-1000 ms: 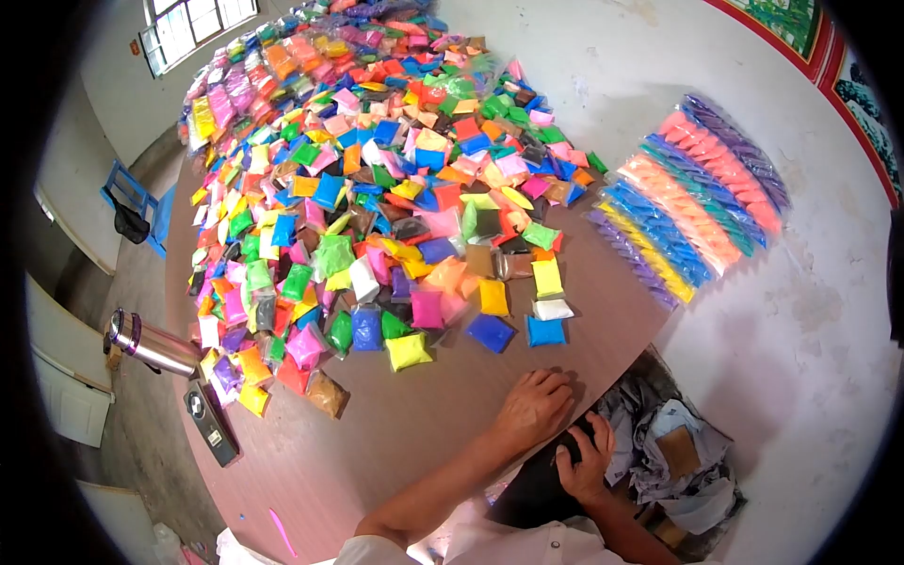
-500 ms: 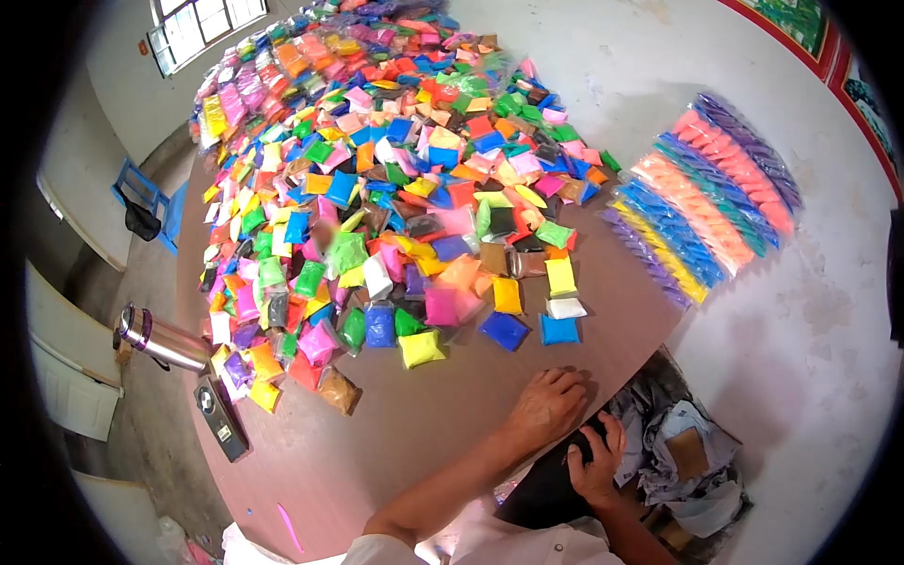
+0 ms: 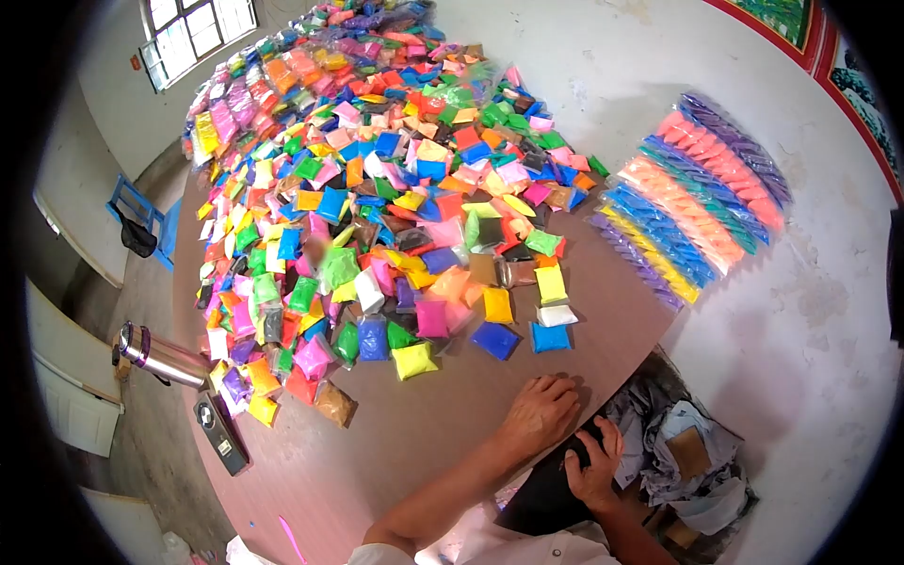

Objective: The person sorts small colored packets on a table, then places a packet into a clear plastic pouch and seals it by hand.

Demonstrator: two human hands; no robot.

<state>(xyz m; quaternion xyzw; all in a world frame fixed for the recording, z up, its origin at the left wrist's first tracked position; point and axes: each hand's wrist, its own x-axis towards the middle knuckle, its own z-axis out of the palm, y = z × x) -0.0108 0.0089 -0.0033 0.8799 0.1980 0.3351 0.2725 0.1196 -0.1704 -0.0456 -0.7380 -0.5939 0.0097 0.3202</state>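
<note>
My left hand [image 3: 542, 412] rests on the brown table [image 3: 414, 443] near its right edge, its fingers curled together, with nothing seen in it. My right hand [image 3: 595, 463] lies on my dark-clothed leg just below the table edge, thumb and fingers apart, empty. Nearest to my left hand are a light blue packet [image 3: 551, 337], a dark blue packet [image 3: 494, 340] and a white packet [image 3: 556, 315]. Beyond them spreads a big heap of small coloured packets [image 3: 377, 202] in clear wrapping.
Strips of joined packets [image 3: 692, 202] lie by the wall at the right. A steel flask [image 3: 168, 358] and a dark box-shaped device [image 3: 220, 433] are at the left edge. A pink strip [image 3: 293, 540] lies near the front. Crumpled wrapping [image 3: 692, 471] fills a container beside the table.
The view has shifted slightly, so the scene sits a little lower and further left in places. Both hands stay where they were, and the packets look unmoved.
</note>
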